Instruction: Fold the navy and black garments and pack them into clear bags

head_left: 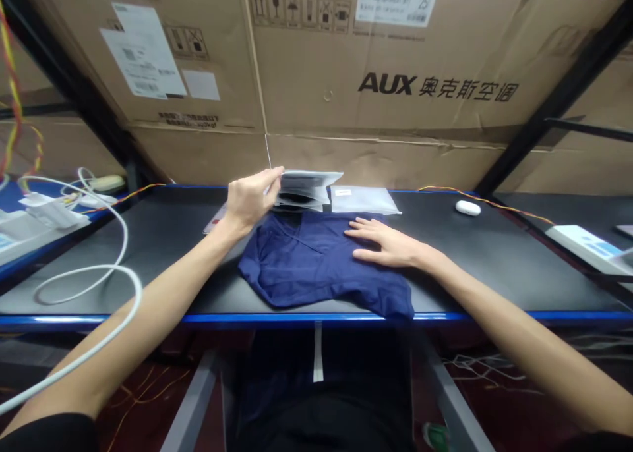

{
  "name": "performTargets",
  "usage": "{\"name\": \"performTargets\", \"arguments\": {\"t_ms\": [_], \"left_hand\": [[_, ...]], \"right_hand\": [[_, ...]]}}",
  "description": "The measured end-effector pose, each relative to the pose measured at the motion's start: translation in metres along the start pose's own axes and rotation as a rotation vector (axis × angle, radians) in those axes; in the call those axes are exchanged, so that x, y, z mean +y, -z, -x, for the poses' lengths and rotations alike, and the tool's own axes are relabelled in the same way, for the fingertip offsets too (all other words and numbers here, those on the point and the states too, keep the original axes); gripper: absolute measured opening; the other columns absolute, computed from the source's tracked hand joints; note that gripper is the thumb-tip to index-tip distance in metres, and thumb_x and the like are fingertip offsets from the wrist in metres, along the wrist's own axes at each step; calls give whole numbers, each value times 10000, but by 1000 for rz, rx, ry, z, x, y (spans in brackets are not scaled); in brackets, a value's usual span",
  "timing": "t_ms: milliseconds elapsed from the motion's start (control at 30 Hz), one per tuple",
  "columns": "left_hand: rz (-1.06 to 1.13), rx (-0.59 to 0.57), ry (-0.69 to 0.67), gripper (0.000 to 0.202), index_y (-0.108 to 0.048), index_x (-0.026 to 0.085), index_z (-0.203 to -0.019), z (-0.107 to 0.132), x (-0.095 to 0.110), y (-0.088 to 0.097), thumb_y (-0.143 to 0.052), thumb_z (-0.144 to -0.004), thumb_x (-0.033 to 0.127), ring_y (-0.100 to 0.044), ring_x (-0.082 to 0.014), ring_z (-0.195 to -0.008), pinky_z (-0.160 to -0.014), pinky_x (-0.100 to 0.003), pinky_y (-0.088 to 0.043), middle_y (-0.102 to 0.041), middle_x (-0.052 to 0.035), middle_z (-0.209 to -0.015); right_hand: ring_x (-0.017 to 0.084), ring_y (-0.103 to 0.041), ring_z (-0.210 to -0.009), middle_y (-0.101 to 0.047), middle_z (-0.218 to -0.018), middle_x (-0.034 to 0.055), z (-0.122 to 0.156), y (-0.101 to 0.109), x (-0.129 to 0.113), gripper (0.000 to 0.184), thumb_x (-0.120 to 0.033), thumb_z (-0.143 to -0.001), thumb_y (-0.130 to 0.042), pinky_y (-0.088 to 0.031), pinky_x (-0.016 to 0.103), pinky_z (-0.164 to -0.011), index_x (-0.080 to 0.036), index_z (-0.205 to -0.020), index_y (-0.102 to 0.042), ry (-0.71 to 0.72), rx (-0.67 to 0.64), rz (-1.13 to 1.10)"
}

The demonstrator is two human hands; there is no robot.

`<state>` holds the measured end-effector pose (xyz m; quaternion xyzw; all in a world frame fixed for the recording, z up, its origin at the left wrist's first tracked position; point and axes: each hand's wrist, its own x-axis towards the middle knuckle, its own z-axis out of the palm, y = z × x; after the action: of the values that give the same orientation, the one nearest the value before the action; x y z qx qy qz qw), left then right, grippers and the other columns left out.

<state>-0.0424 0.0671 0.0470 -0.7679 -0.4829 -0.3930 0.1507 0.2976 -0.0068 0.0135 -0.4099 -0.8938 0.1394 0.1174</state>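
1. Pinches with the left hand [250, 198], fingers curled narrow, the left edge of a stack of plastic bags [306, 190] at the far side of the table [494, 267]; lifts the top bags a little off the ones below
2. Covers part of that stack's left edge with the same hand
3. Presses the right hand [390, 244], fingers flat and spread wide, on the right part of the navy garment [316, 267]; holds nothing in it
4. Finds the garment rumpled at mid-table, just near of the stack, its near right corner at the blue front edge
5. Shows one flat clear bag [363, 200] just right of the stack, beyond the right fingertips
6. Places a small white oval object [467, 207] far right, well apart from the right hand
7. Loops a white cable [119, 241] at the left, beside the left forearm
8. Closes off the far side with cardboard boxes [395, 89]
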Motion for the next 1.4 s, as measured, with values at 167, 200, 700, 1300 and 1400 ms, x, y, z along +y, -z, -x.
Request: {"name": "performTargets", "arguments": {"t_ms": [167,200,700,1300,1400], "left_hand": [[82,-129,-275,343,-719,236,-1245,19,35,1,-493,-992,291,-691,-241,-1186,-1052,-383,-548,-734,-49,-1250],[99,-168,-351,333,-723,230,-1229,24,41,0,-502,-985,283,-699,-238,-1172,-1038,-382,-560,-740,-55,-1238],[193,-646,-591,608,-555,341,-1443,29,34,21,-581,-862,163,-505,-256,-1403,-1101,-410,-507,-441,0,-1593],[534,-596,-397,163,-760,204,-868,24,17,11,-655,-881,328,-756,-197,-841,-806,-296,-580,-800,-50,-922],[535,-588,-431,137,-743,194,-858,25,19,11,-655,-883,296,-740,-171,-806,-776,-261,-556,-792,-39,-899]], "right_hand": [[322,-496,-1409,-598,-1462,108,4,6,18,442,-492,-949,-582,-382,555,-1182,-251,-1302,-693,-12,177,20],[324,-524,-1385,-620,-1438,104,5,8,21,406,-467,-951,-572,-394,556,-1172,-250,-1263,-713,-21,198,26],[309,-669,-1136,-732,-1186,87,11,19,28,211,-195,-824,-572,-520,464,-1002,-244,-941,-741,1,182,61],[245,-713,-1021,-779,-1063,53,2,2,-25,265,-352,-981,-514,-521,420,-1017,-269,-1043,-758,111,414,65],[240,-704,-1038,-777,-1079,67,-13,-8,-51,243,-319,-989,-529,-546,390,-954,-263,-1071,-750,195,359,174]]}}
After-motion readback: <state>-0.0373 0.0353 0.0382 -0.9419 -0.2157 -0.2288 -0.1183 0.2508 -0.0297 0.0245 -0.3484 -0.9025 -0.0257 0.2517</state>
